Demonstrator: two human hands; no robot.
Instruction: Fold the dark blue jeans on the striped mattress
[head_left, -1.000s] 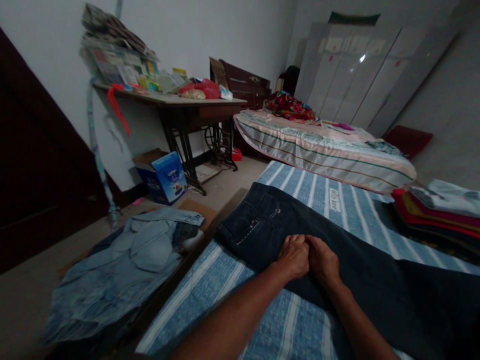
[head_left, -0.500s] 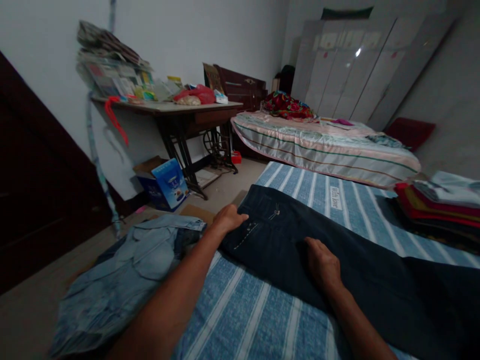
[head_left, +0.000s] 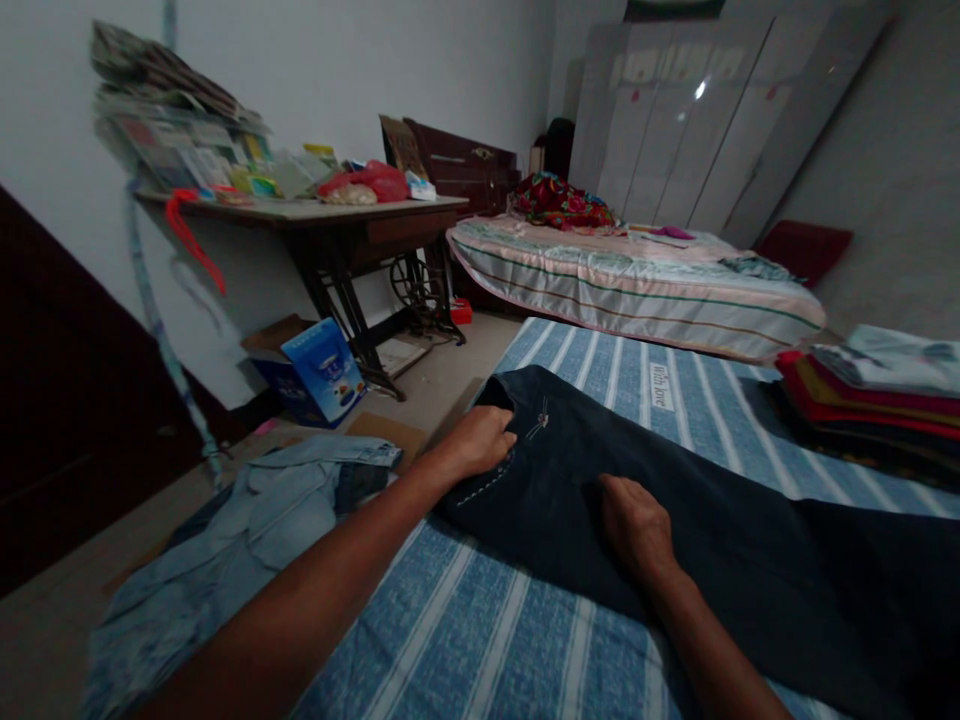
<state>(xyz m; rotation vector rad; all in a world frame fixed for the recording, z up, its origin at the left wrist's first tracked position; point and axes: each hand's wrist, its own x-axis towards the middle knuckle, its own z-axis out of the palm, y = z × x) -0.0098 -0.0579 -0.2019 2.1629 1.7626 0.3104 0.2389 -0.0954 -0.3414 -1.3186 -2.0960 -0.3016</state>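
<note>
**Bedroom, blue-striped bed (head_left: 480, 630): dark jeans (head_left: 720, 520) laid out under both hands**

The bed in front of you carries a blue-and-white striped sheet. The jeans lie flat on it. Their long axis runs on a diagonal, crossing the stripes. The waist end points to the far left, toward the bed's floor-side edge. The legs run to the near right and leave the picture there.

Your left hand (head_left: 484, 440) rests palm-down on the waist end, just beside the stitched pocket. Its fingers lie loose on the cloth and grip nothing. Your right hand (head_left: 636, 525) sits on the seat of the jeans, a little apart from the left. Its fingers bend down into the fabric; you cannot tell whether they pinch it.

Light denim garments (head_left: 247, 520) lie on the floor to the left of the bed. A stack of folded clothes (head_left: 870, 400) sits on the bed at far right. Beyond stand a second bed (head_left: 630, 280), a cluttered worktop (head_left: 315, 212) and a pale wardrobe (head_left: 675, 130).
</note>
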